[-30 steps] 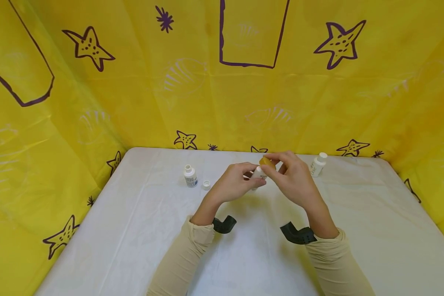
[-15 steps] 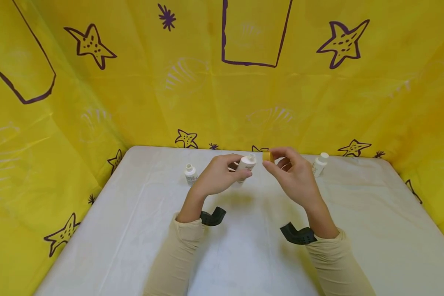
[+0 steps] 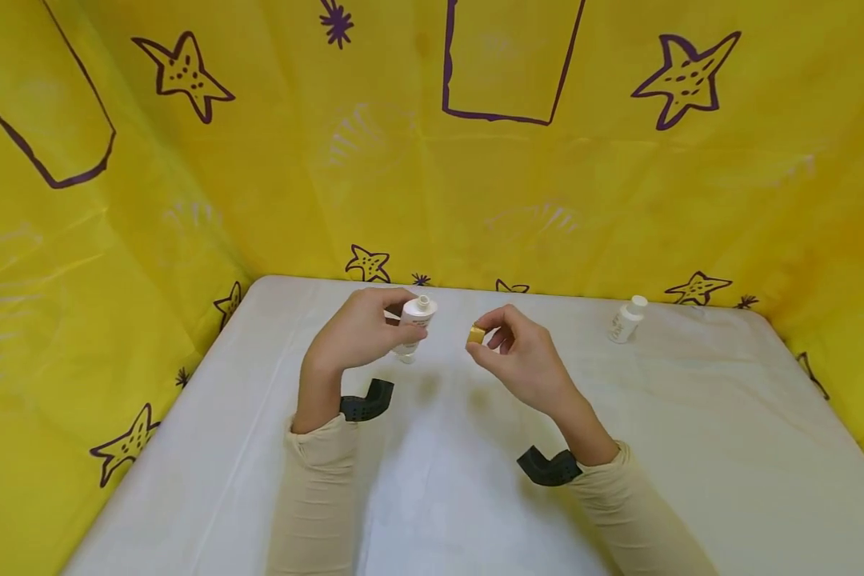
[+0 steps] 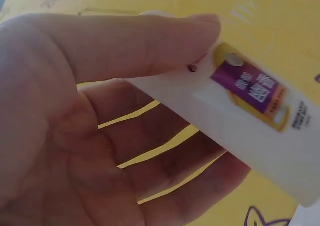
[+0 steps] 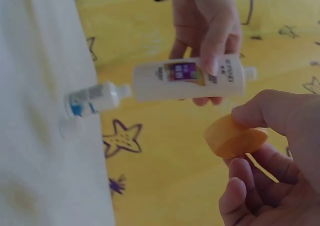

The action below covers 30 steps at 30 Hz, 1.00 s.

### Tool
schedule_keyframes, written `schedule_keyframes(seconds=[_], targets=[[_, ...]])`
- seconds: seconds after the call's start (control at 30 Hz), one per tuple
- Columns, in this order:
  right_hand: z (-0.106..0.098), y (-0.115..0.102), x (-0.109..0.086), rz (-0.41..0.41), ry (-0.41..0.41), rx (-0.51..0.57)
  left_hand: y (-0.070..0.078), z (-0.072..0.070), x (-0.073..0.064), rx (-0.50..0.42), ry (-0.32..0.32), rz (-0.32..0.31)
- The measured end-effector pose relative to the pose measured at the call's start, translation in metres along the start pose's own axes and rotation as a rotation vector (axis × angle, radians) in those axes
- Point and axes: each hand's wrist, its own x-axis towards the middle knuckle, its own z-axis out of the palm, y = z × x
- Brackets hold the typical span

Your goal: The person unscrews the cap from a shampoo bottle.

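My left hand [image 3: 353, 332] holds a white bottle [image 3: 417, 312] between thumb and fingers, above the table. Its bare neck points up, and a purple label [image 5: 184, 72] shows on its side in both wrist views. To the right of it, my right hand [image 3: 529, 358] pinches a yellow-orange cap [image 3: 477, 334] between thumb and fingertips, apart from the bottle. The right wrist view shows a smaller white-and-blue bottle [image 5: 95, 100] standing uncapped on the table, with a white cap [image 5: 71, 128] next to it. My left hand hides that small bottle in the head view.
A third white bottle [image 3: 627, 320], its white cap on, stands toward the back right of the white-covered table [image 3: 727, 424]. Yellow cloth walls [image 3: 432, 192] with starfish drawings enclose the back and sides.
Cap and bottle have come apart. My left hand has carried the bottle to the left, in front of the small bottle; my right hand has shifted left and slightly lower with the cap.
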Motion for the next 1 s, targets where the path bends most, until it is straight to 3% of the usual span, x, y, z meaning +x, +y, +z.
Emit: schedule_keyframes(seconds=[0.23,0.37,0.53,0.8,1.0], targets=[[0.03,-0.001,0.0,0.03,-0.149,0.104,-0.022,-0.019,-0.006,0.118,-0.025,-0.1],[0.05,0.001,0.003,0.073,-0.208,0.126,-0.035,-0.029,-0.011,0.177,-0.071,-0.195],[0.078,0.007,0.013,0.153,-0.28,0.14,-0.048,-0.038,-0.014,0.191,-0.091,-0.253],[0.114,0.027,0.032,0.175,-0.358,0.133,-0.065,-0.039,-0.011,0.23,-0.085,-0.329],[0.127,0.036,0.038,0.158,-0.382,0.082,-0.075,-0.037,-0.008,0.245,-0.085,-0.374]])
